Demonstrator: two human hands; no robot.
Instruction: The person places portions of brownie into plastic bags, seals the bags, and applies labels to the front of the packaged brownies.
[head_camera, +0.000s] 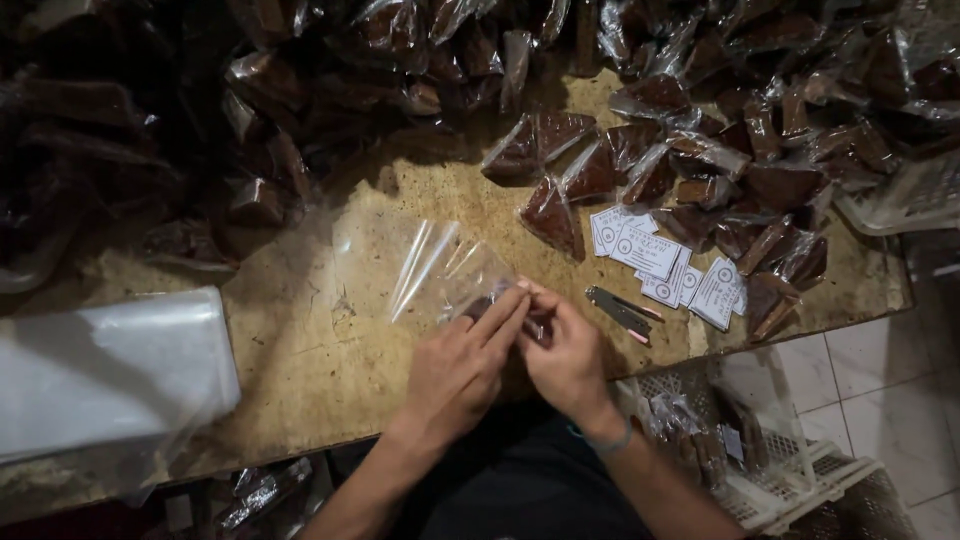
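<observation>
My left hand (460, 365) and my right hand (565, 350) meet at the front edge of a worn wooden board (330, 340). Both pinch the mouth of a clear plastic bag (430, 265) that lies flat and points away from me. A small dark piece sits between my fingertips at the bag's mouth, mostly hidden. Just right of my hands lies a small metal tool (620, 312). Beyond it is a loose spread of white paper labels (655, 260).
Dark brown wedge-shaped pieces in clear wrappers (700, 150) pile up across the back and right. A stack of flat clear bags (100, 370) lies at the left. A white plastic basket (780, 460) with wrapped pieces stands below the board at the right, on a tiled floor.
</observation>
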